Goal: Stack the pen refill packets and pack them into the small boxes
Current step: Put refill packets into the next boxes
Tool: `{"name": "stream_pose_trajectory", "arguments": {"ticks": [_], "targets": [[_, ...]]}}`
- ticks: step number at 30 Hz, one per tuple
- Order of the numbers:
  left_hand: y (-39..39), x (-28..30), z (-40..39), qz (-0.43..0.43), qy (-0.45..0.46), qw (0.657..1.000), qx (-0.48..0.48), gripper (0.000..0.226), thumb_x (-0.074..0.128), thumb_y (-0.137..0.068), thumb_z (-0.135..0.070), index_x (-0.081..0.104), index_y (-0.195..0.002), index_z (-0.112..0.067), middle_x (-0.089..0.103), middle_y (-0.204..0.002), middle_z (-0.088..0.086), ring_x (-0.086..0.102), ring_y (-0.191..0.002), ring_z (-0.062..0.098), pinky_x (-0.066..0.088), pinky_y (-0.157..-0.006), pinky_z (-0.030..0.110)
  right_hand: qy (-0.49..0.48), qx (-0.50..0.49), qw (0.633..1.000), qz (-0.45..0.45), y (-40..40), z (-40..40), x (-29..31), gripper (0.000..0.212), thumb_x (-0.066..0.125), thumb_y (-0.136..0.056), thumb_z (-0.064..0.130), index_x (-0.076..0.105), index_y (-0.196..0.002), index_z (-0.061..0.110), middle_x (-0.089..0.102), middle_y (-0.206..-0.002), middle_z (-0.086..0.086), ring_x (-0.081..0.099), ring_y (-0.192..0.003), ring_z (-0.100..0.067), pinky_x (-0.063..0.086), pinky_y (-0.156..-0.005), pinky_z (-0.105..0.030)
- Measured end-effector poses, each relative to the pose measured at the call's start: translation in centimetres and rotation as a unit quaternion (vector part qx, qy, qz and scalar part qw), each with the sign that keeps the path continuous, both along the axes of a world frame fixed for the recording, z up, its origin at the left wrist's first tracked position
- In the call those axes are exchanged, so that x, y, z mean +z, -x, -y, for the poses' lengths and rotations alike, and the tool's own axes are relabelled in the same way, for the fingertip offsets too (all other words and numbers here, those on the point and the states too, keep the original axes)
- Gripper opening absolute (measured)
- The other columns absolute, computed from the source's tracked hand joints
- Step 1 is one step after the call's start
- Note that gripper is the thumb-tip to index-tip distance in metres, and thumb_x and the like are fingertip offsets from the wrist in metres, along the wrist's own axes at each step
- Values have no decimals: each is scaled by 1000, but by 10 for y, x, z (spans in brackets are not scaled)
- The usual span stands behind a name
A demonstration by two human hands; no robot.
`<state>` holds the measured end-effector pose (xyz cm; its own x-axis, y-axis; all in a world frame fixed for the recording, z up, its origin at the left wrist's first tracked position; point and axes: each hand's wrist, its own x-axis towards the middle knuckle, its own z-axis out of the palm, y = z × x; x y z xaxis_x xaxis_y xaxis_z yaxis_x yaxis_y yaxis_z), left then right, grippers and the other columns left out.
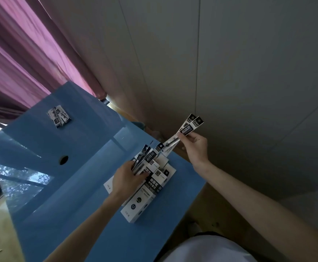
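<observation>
Head view: the right hand (195,146) pinches refill packets (190,125) past the blue worktop's (75,186) far edge. The left hand (127,176) grips a packet stack (145,159) over small boxes (145,197) near the right edge.

Purple curtain (27,59) left; grey wall (230,63); blue table (82,186).

Left hand (129,175) covers part of the packet bunch (145,159) and the boxes (146,193) under it, so packet count can't be told. Print on far packets (59,116) too small and blurred to read. Table (75,186) cut off at bottom edge.
</observation>
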<state>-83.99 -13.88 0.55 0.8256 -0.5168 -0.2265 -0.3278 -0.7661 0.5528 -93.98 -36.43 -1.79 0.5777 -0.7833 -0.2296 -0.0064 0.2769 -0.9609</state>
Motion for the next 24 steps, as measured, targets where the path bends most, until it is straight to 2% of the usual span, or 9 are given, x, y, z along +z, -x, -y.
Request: {"name": "stream_pose_trajectory", "arguments": {"ticks": [3,6,8,10,12,16,21,24], "targets": [[2,0,0,27,12,1000,5,27,85,-80,-37,59,-85,-32,69,-81,-10,66,-69,7,57,-62,35,-71,-8,997,-3,-5,-2,-3,6,74,-94,15,77,-95,10,78,-85,1,70,-78,-9,58,-67,-23],[-6,-5,-4,65,43,996,34,26,83,-81,-37,58,-84,-37,65,-90,-13,64,-72,10,57,-63,41,-102,-20,994,-11,-13,-6,-6,7,74,-94,11,75,-99,7,79,-92,-3,73,-84,-13,59,-66,-22],[-15,-5,-4,70,44,996,40,23,83,-81,-40,64,-90,-30,63,-97,-13,64,-76,10,56,-63,39,-126,-20,992,-9,-19,-9,-7,7,74,-93,11,75,-99,7,79,-94,-5,74,-86,-15,59,-67,-23],[-24,-3,-3,56,19,998,38,25,83,-81,-39,64,-90,-25,65,-93,-11,65,-77,10,55,-63,35,-131,-12,991,-10,-26,-12,-7,9,75,-93,10,74,-101,6,78,-96,-7,75,-88,-17,60,-68,-23],[-30,-3,-4,24,-9,999,35,27,84,-81,-38,61,-84,-24,69,-80,-9,68,-71,12,56,-59,34,-122,-4,992,-19,-32,-14,-8,10,74,-93,9,72,-102,7,77,-98,-8,75,-88,-19,60,-68,-24],[-37,-5,-5,7,-22,999,38,26,85,-78,-36,63,-83,-24,71,-73,-7,69,-66,12,60,-62,39,-140,-8,990,-29,-43,-19,-9,12,74,-93,6,69,-103,9,76,-102,-10,75,-87,-19,60,-65,-24],[-38,0,-9,-15,74,994,79,26,89,-72,-22,66,-84,-22,74,-73,-6,71,-67,14,62,-65,46,-145,6,989,-9,-48,-18,6,14,72,-94,9,69,-107,3,76,-103,-13,76,-88,-22,60,-66,-25],[-36,8,-15,-61,160,981,91,31,92,-72,-15,69,-92,-22,77,-85,-9,74,-78,13,63,-72,42,-104,19,994,14,-48,-16,27,15,72,-95,13,69,-107,4,77,-99,-10,77,-86,-22,61,-66,-26]]}}
